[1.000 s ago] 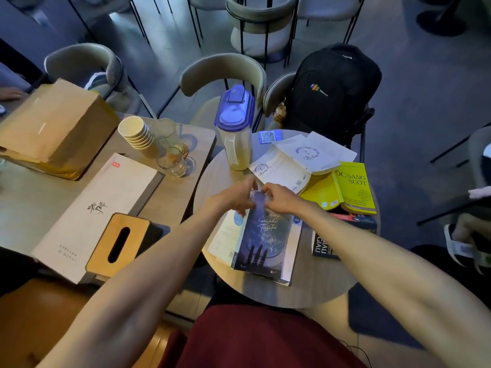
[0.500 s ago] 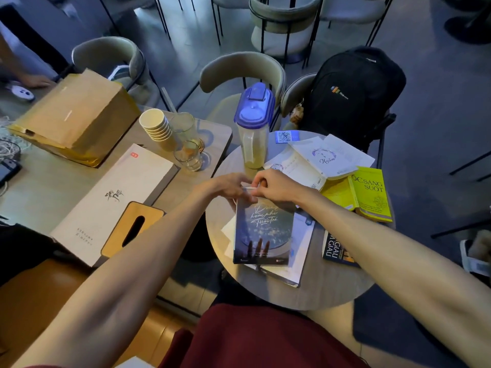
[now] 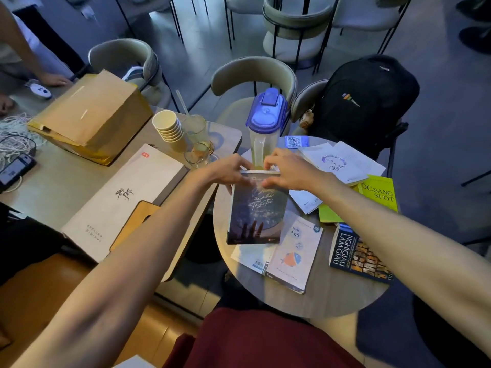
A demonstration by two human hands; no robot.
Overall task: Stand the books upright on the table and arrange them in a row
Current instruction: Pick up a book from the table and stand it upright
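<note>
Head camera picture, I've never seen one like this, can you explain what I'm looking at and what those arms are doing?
No machine here: a camera worn on a person's head looks down at their own bare arms. The left hand and right hand pinch the top edge of a dark blue starry-cover book, tilting it up on the round grey table. Lying flat are a white book with an orange fish, a yellow-green book and a dark blue-spined book. Behind stands a clear jug with a blue lid.
</note>
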